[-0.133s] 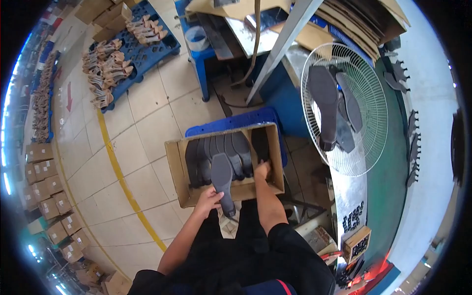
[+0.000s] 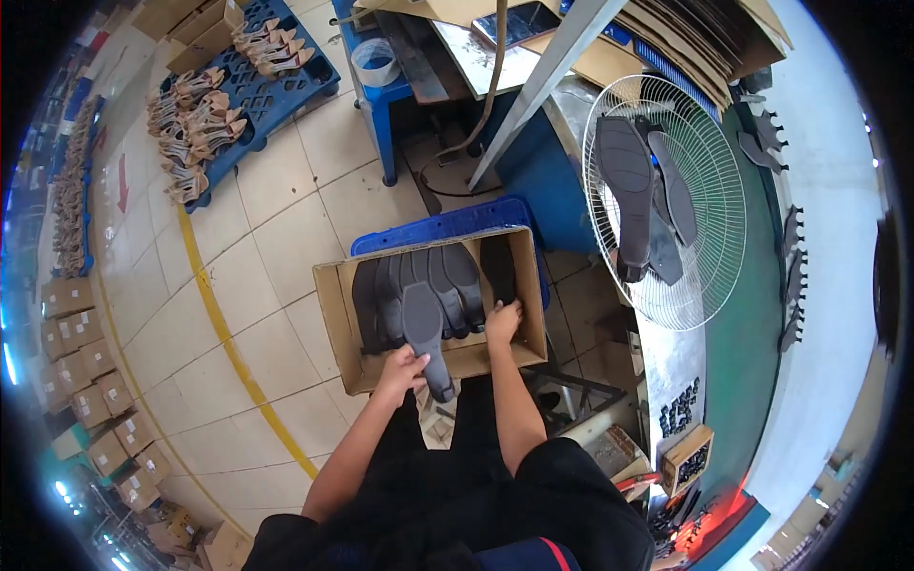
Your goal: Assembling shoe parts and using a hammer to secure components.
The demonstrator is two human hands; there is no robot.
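A cardboard box stands in front of me, with several dark shoe soles packed side by side in it. My left hand is closed round the narrow heel end of another dark sole, its broad end tilted up over the box's near part. At the box's right side, my right hand reaches inside, fingers curled at the lower end of a black sole. Part of that sole is hidden by the hand.
Beneath the box sits a blue plastic crate. To the right, a white wire fan guard holds loose soles beside a green work surface. A slanted metal post rises beyond the box. Shoes lie on a blue pallet at far left.
The whole view has shifted slightly, with the box a little higher and further left in it. More of my right hand's fingers now show. My left hand keeps hold of its sole.
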